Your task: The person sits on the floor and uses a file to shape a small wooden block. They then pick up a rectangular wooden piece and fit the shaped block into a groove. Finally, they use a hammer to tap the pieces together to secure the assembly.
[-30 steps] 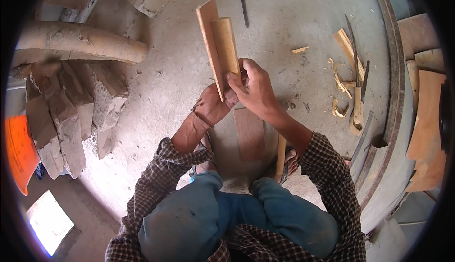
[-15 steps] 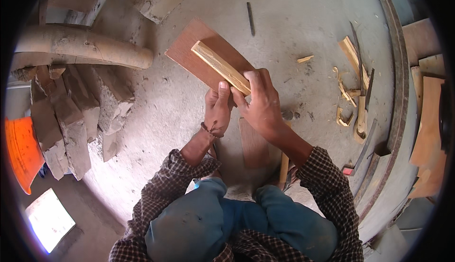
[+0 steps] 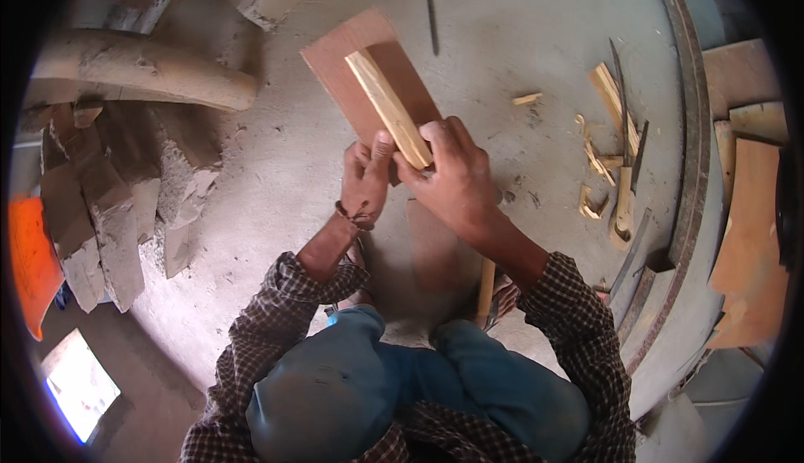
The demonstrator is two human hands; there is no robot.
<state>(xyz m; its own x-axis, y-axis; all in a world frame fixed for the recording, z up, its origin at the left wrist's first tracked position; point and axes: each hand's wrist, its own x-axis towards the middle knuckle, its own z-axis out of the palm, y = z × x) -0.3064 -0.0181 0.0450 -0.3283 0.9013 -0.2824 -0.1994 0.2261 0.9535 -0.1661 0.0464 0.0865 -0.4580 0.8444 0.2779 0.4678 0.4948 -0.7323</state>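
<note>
A thin reddish-brown board [image 3: 331, 65] is held tilted above the floor in front of my knees. My left hand [image 3: 366, 182] is closed on its near edge, thumb on top and the other fingers partly hidden beneath. Along the board's face lies a pale, rough-cut wooden stick [image 3: 387, 107], its far end short of the board's far edge. My right hand [image 3: 456, 174] grips the stick's near end between thumb and fingers, by the board's near right corner. The two hands are close together, the left thumb near the stick.
On the right lie a wooden-handled tool [image 3: 624, 207], curled wood shavings [image 3: 592, 203] and a wood piece [image 3: 605, 86]. A dark, narrow bar [image 3: 433, 25] lies ahead. Grey blocks [image 3: 105, 212] and a thick round pole [image 3: 146, 69] stand left. Another brown board [image 3: 431, 245] is below my hands.
Both hands have shifted slightly left. The board and stick have turned, so they point more straight ahead. My grip on both looks the same.
</note>
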